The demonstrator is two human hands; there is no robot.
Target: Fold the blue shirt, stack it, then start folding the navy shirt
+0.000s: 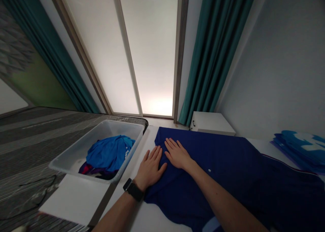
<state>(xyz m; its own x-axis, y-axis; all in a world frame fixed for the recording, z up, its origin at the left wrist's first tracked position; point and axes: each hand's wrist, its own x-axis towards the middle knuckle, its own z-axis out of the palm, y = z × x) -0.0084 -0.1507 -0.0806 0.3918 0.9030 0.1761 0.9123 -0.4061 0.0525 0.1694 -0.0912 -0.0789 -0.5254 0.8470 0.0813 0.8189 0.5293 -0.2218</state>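
A dark blue garment [228, 157] lies spread over the white tabletop [157, 218], with a small white mark near its middle. My left hand [151, 167] rests flat on the left edge of the cloth, fingers stretched out and thumb apart. Just beyond and to the right, my right hand [177, 153] also presses flat on the fabric near its far left corner. Neither hand grips anything. A dark watch [133, 189] is on my left wrist. Part of the garment passes beneath my right forearm and is hidden there.
Left of the table stands a translucent plastic bin [81, 142] with crumpled blue and dark clothes [110, 152]. A stack of folded blue clothes [299, 151] lies at the far right. Behind the table are a white cabinet [212, 122] and a teal curtain [215, 49].
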